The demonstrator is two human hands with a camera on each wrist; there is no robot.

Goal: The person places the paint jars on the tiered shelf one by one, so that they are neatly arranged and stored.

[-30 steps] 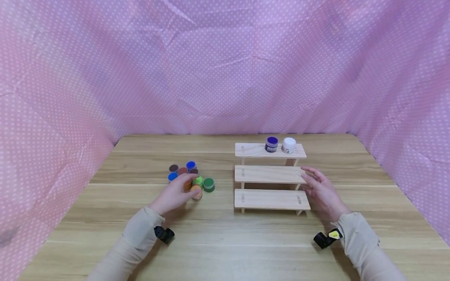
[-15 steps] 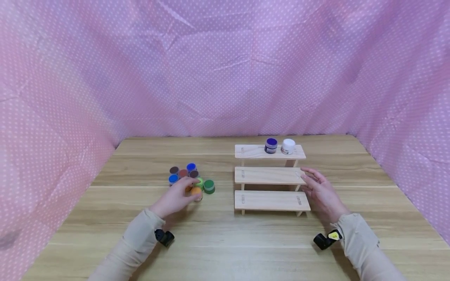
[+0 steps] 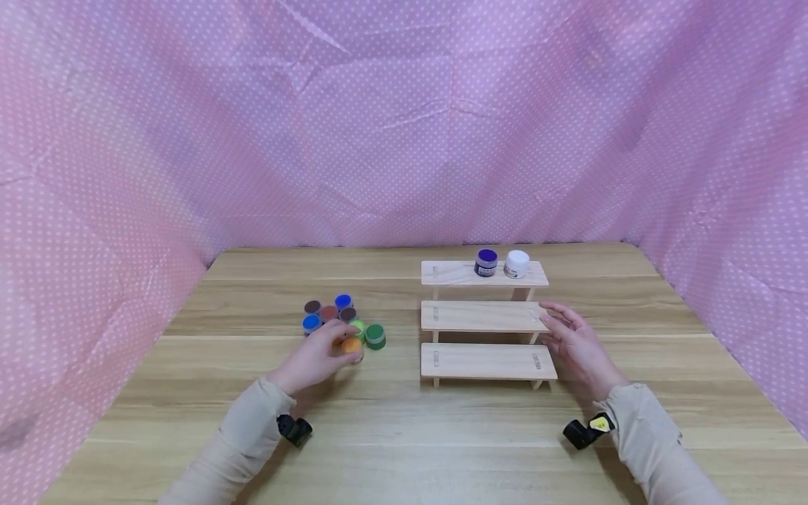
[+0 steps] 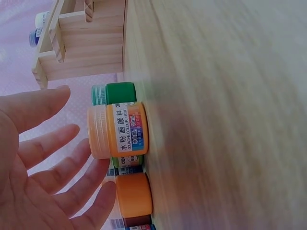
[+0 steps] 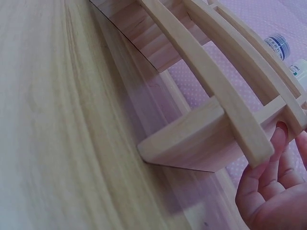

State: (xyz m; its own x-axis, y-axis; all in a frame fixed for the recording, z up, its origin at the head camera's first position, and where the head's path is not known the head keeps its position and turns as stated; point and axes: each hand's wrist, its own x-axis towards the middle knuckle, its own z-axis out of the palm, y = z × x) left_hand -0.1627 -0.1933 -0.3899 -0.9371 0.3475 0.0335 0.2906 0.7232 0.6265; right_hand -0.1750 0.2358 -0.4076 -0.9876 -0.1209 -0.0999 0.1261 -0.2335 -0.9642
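My left hand [image 3: 312, 359] is beside an orange-lidded paint jar [image 3: 352, 347] at the front of a jar cluster. In the left wrist view its loosely spread fingers [image 4: 72, 167] do not close round that orange gouache jar [image 4: 125, 129]; contact is unclear. A second orange jar [image 4: 134, 195] and a green jar [image 4: 121, 93] stand close by. My right hand [image 3: 577, 347] is at the right end of a three-step wooden rack [image 3: 486, 361]. In the right wrist view relaxed fingertips [image 5: 279, 136] touch the ends of the rack's boards [image 5: 261, 153].
A purple-lidded jar [image 3: 486, 263] and a white jar [image 3: 517, 264] stand on the top step. Behind the left hand are blue [image 3: 311, 322], brown and light green [image 3: 358, 328] jars, with a dark green jar [image 3: 375, 336] at the right. Pink dotted cloth [image 3: 404, 140] surrounds the table.
My left fingers have drawn slightly nearer me, over the front orange jar. The head view has tilted a little. My right hand stays at the rack's end.
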